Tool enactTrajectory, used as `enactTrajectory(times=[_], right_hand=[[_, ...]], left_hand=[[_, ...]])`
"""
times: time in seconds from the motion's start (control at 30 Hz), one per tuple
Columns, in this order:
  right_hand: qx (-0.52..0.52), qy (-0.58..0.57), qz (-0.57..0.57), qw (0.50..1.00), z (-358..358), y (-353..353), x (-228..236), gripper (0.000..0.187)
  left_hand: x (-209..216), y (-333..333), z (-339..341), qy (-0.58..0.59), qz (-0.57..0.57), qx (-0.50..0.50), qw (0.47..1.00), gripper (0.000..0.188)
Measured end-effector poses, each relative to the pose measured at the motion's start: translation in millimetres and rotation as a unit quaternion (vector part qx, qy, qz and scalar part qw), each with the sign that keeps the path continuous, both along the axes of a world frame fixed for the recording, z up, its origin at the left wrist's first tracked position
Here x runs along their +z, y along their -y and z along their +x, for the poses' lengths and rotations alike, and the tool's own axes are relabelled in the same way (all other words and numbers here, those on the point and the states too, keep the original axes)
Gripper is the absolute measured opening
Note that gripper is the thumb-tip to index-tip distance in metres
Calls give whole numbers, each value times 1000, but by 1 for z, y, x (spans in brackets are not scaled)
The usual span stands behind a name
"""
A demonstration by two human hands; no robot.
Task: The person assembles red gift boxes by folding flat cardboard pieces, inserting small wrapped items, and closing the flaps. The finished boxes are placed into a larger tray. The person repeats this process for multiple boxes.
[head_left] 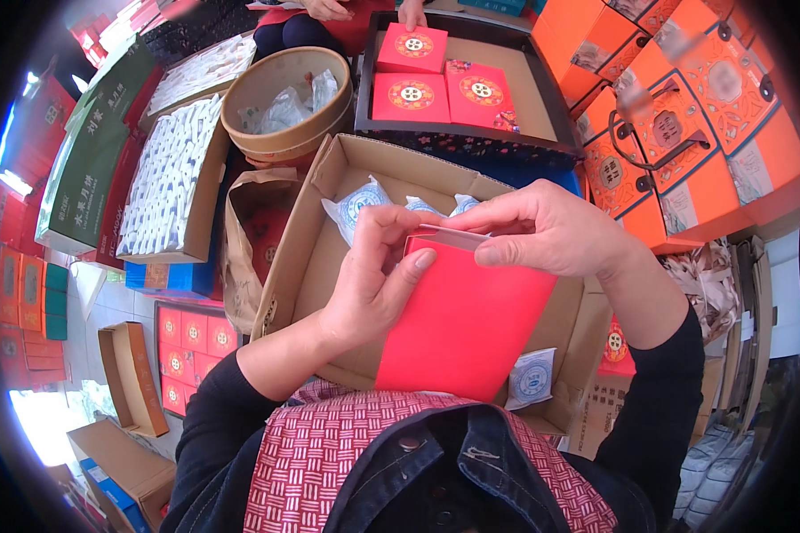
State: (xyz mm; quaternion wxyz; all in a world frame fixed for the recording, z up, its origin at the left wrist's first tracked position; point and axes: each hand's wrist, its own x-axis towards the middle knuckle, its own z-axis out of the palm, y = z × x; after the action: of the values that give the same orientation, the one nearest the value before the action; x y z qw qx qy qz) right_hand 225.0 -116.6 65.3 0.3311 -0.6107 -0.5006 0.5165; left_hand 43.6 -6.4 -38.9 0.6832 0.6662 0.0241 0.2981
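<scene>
One red box [467, 324], centre, over open cardboard carton [418, 164]. Left hand [369, 275]: grip pinching box top edge, 11 o'clock. Right hand [542, 235]: grip pinching same edge, 1 o'clock. Wrapped packets [361, 206] in carton, 11 o'clock.

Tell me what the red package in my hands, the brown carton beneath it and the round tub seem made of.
Red package: coated paper or paperboard, probably satin, by its smooth face. Brown carton: likely matte cardboard, with flat folded walls. Round tub: tan, slightly glossy rim; plastic or wood, unclear.
</scene>
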Motion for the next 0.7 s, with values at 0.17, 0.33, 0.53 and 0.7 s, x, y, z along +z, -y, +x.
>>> enactTrajectory(times=[0.17,0.33,0.53,0.7], right_hand=[[-41,-71,-38,996,1,2,-10,40],[-38,11,32,999,-3,2,-13,36],[-27,63,90,994,-5,0,-20,35],[-69,6,43,997,-3,-1,-25,30]], left_hand=[[-2,0,-2,-26,5,-5,1000,32],[-5,-1,-1,-12,16,-1,1000,39],[-3,-1,-1,-5,23,-5,1000,43],[-1,-1,2,8,30,-23,999,45]])
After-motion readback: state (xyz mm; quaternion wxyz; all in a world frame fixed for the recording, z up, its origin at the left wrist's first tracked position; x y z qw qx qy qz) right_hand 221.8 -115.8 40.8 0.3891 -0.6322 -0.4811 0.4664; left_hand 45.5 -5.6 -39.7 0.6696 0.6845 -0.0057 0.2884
